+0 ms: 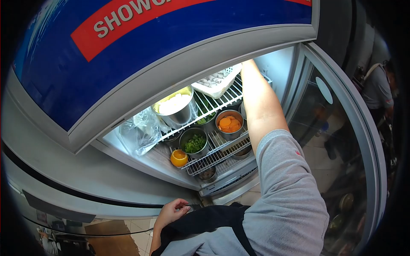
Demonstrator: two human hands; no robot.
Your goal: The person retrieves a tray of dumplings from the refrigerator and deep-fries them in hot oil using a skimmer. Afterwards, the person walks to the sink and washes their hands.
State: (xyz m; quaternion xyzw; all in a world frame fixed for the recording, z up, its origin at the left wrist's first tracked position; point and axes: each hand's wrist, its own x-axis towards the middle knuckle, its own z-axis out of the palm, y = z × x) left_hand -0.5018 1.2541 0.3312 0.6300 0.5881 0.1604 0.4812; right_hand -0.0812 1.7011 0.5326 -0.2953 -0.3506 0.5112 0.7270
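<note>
My right forearm (261, 98) reaches up into the lit display fridge, beside a white plastic basket (218, 90) on the upper wire rack. The fridge's header hides my right hand, so its fingers and anything in them do not show. Low in front of the fridge, near my apron, my left hand (173, 211) is loosely curled, with a gap between thumb and fingers and nothing visible in it. Packed grey pieces lie in the basket. Left of it stands a metal pot (177, 116) with pale white contents.
The lower rack holds a pot of chopped greens (195, 144), a pot of orange slices (229, 124) and a cut orange (179, 158). A clear plastic bag (141, 130) sits at the left. The glass door (341, 141) stands open at right; another person (378, 89) is beyond it.
</note>
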